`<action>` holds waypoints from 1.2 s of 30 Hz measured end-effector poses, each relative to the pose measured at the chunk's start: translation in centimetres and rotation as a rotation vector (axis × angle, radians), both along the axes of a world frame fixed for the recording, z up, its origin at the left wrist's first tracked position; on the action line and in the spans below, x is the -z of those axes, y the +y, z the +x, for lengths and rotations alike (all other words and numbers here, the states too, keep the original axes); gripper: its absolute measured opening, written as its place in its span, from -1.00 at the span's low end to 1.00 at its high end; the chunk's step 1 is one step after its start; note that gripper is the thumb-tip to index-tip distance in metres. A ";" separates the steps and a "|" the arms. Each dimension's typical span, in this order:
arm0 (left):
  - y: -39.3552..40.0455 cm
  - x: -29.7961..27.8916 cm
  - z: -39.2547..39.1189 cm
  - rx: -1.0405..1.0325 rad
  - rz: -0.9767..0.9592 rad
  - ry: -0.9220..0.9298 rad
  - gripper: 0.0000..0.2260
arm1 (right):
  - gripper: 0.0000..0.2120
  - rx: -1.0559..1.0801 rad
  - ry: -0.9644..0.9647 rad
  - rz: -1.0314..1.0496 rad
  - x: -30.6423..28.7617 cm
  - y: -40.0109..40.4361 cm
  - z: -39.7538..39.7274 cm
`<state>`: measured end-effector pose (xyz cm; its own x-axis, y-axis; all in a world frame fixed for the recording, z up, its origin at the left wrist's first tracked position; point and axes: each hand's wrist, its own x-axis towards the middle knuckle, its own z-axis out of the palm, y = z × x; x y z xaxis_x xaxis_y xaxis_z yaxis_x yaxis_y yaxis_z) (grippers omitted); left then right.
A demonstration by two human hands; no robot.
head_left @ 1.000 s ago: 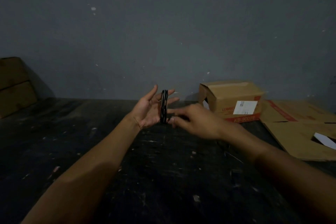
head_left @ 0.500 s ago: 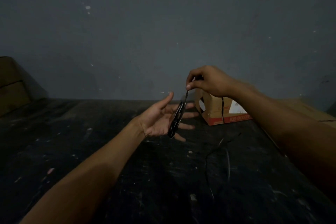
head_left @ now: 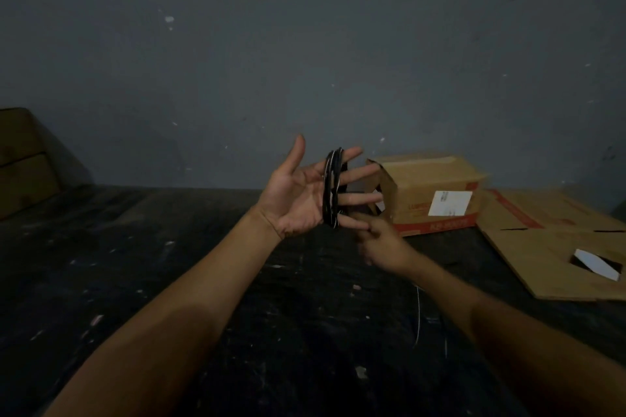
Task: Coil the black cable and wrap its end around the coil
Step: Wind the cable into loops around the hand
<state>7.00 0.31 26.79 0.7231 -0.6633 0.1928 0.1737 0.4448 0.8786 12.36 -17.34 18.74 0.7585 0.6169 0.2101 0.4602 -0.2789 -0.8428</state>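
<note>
The step in hand looks like winding: the cable (head_left: 333,189) is being laid turn on turn around the fingers of the left hand (head_left: 298,200), and a good length seems not yet taken up, since a thin strand (head_left: 418,318) hangs below the right forearm toward the desk (head_left: 101,264).

To do it well, each new turn should land flat beside the ones already there, close to the knuckles, not out by the fingertips where it could slide off. The left fingers want to stay spread and stiff so the loops keep one size. The feeding hand should keep a light, even pull; too hard and the turns bite, too slack and they sag. Enough tail must be saved for the final wrap across the coil.

The left grip is wide open: palm up and turned to the camera, thumb raised clear, four fingers splayed. It clamps nothing; the coil simply rings those fingers as a tight upright band, touching them all round.

The right hand (head_left: 382,244) sits just below and to the right of the coil, blurred. Its fingers look curled in, probably pinching the free run of cable, but the blur hides the contact, so I cannot tell for sure.

A box (head_left: 437,193) stands beyond the right hand, apart from both.
</note>
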 end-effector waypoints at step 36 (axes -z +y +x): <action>0.3 2.4 -0.2 -0.033 0.226 0.103 -0.20 | -0.87 0.031 -0.498 -0.224 -12.6 -2.0 1.9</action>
